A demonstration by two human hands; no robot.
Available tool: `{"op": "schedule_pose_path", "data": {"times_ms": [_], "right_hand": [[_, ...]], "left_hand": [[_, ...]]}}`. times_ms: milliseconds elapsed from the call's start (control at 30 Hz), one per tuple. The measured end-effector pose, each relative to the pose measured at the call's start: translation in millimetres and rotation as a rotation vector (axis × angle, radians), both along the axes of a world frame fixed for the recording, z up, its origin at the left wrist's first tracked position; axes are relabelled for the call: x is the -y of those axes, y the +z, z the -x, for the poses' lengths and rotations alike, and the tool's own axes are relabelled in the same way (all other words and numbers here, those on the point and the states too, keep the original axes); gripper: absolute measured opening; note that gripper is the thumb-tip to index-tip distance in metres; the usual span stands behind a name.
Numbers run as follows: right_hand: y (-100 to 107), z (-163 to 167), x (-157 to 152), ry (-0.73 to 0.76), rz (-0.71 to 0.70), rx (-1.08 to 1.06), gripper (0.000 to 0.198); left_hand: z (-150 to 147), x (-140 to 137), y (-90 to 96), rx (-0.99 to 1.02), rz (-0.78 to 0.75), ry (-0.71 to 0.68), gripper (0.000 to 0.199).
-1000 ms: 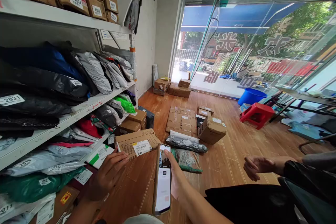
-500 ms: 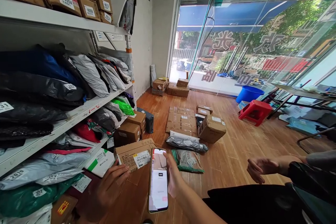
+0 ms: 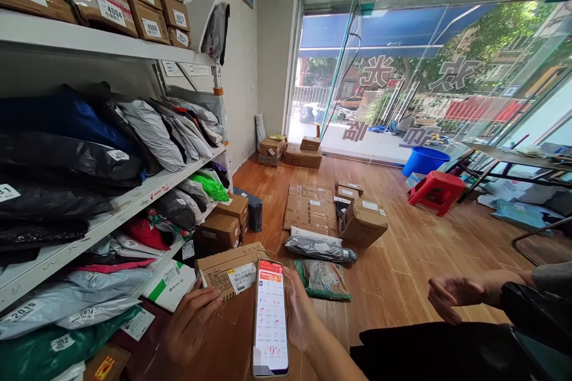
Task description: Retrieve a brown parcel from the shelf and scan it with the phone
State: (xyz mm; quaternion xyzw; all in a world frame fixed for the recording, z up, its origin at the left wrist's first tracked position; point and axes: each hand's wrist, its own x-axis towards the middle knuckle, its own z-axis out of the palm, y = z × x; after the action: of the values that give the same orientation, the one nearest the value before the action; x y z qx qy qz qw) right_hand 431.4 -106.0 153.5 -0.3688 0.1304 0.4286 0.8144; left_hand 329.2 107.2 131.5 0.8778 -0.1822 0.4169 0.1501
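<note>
My left hand (image 3: 193, 314) grips the near left corner of a flat brown cardboard box (image 3: 212, 266), fingers lying along its front edge. On the box is a white shipping label (image 3: 243, 277) with a barcode and a yellow spot. My right hand (image 3: 300, 309) holds a smartphone (image 3: 271, 324) upright, its fingers round the right side and back. The lit screen shows a red banner above rows of small icons. The phone covers the right end of the box.
Shelves (image 3: 134, 196) full of numbered bagged parcels and boxes stand at left. On the wooden floor lie cardboard boxes (image 3: 363, 221), a grey bagged roll (image 3: 319, 248) and a green-edged parcel (image 3: 325, 280). Another person's hand (image 3: 456, 294) is at right, near a red stool (image 3: 435, 190).
The phone screen has switched from a mostly white page with a picture on top to a page of icons under a red banner. The phone sits slightly lower. Both holds are unchanged.
</note>
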Motion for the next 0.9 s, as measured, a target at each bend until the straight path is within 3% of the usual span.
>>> {"op": "schedule_pose_path", "data": {"times_ms": [100,233,500,700,900], "right_hand": [[4,3,8,0.033,-0.149,0.009,0.038],[7,11,11,-0.03,-0.299,0.114,0.043],[6,14,7,-0.109,-0.05,0.39,0.093],[16,18,11,-0.139,-0.083,0.453,0.093],[23,24,21,-0.104,-0.13,0.347,0.09]], "left_hand": [[-1,-2,-1.5,0.03,0.011,0.02,0.033],[3,-7,-4.3,-0.028,0.039,0.072,0.035],[5,-7,0.5,-0.002,0.047,0.08,0.037],[4,-5,13.4,0.032,0.268,0.199,0.029],[6,-2,32.2,-0.012,0.587,0.342,0.018]]}}
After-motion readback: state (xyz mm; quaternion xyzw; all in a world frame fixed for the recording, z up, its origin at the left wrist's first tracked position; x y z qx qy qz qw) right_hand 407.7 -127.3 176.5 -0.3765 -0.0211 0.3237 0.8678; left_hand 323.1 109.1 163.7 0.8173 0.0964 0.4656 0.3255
